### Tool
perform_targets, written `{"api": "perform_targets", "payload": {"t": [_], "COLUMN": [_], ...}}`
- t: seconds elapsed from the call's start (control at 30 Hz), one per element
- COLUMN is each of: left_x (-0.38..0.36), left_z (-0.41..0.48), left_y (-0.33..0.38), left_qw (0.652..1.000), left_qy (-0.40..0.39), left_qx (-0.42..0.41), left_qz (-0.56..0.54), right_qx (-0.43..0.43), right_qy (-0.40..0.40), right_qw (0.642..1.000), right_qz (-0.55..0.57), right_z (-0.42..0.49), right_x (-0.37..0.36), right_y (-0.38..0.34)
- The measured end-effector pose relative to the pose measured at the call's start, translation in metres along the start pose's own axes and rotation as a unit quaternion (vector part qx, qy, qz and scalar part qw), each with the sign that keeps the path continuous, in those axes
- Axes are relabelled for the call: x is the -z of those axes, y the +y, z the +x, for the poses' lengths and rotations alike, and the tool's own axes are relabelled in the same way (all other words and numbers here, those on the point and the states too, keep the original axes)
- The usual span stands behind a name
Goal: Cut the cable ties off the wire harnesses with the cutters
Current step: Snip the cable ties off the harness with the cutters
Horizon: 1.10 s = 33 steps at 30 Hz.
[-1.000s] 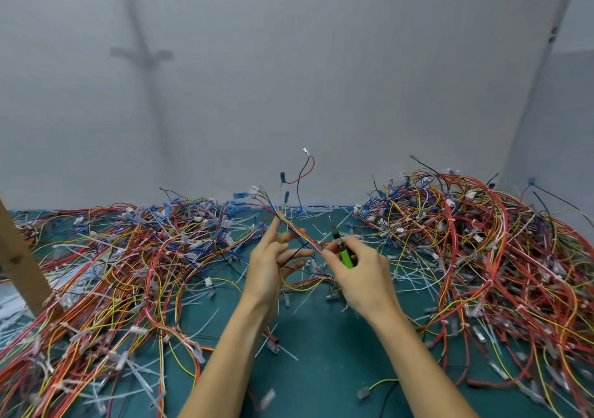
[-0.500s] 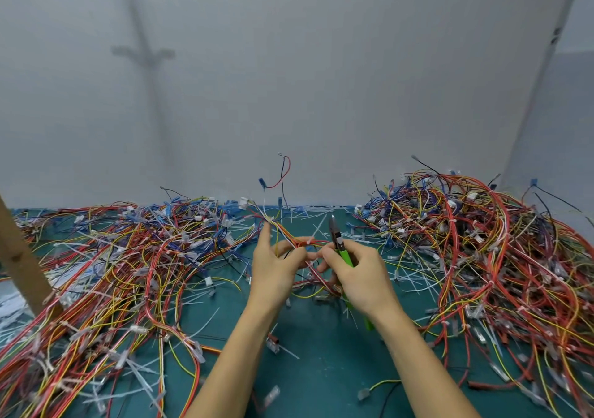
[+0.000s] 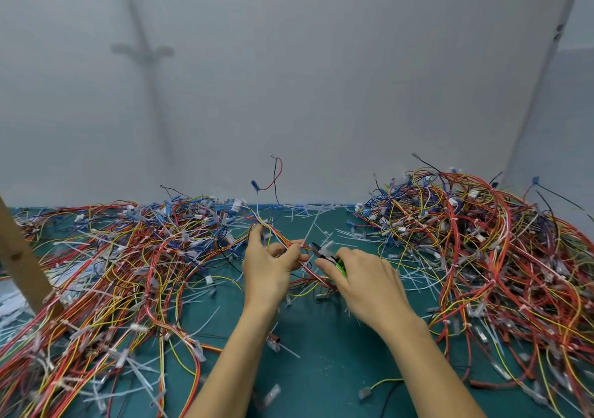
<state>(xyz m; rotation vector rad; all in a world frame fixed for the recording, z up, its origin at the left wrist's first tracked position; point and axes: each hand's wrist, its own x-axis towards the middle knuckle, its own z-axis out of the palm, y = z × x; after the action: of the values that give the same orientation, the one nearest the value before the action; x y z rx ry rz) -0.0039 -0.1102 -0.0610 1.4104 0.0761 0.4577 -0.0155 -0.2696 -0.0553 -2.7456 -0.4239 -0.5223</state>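
Note:
My left hand (image 3: 270, 269) pinches a thin wire harness (image 3: 279, 236) of red, yellow and white strands above the green mat; its loose ends (image 3: 274, 176) stick up toward the wall. My right hand (image 3: 363, 284) grips the green-handled cutters (image 3: 328, 257), dark jaws pointing left and almost touching the harness beside my left fingertips. Whether the jaws are on a cable tie is too small to tell.
A big tangle of harnesses (image 3: 122, 276) covers the mat's left side, another pile (image 3: 488, 250) fills the right. Cut white cable ties (image 3: 318, 221) litter the green mat (image 3: 321, 366). A wooden post (image 3: 22, 257) leans at far left. A grey wall stands behind.
The cutters tilted from upright to pointing left at the harness. My left hand closed its fingers on the wires, and the harness's free ends swung left.

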Motion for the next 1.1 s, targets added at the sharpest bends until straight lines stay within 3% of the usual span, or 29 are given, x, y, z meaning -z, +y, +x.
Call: {"api": "perform_targets", "payload": {"t": [0.23,0.43,0.63,1.1], "left_x": [-0.0031,-0.0046,-0.0043,-0.0042], "left_z": [-0.0053,-0.0071,-0.0058,-0.0043], "left_y": [0.0017,0.0031,0.0022,0.0009], "left_qw": [0.991,0.991,0.993,0.994], "left_qy": [-0.016,-0.021,-0.034,-0.052], "left_qx": [-0.056,-0.068,-0.057,-0.045], "left_qz": [0.122,0.109,0.093,0.09], "right_qx": [0.021,0.004,-0.035,-0.035], "right_qy": [0.003,0.005,-0.036,-0.028], "right_qw": [0.999,1.0,0.997,0.994], "right_qz": [-0.048,-0.028,0.065,0.099], "right_z": [-0.0003,0.0003,0.0013,0.0009], "right_x": [-0.001,-0.0023,-0.0019,-0.0026], "right_y": [-0.0033,-0.0037,-0.0013,-0.0005]}}
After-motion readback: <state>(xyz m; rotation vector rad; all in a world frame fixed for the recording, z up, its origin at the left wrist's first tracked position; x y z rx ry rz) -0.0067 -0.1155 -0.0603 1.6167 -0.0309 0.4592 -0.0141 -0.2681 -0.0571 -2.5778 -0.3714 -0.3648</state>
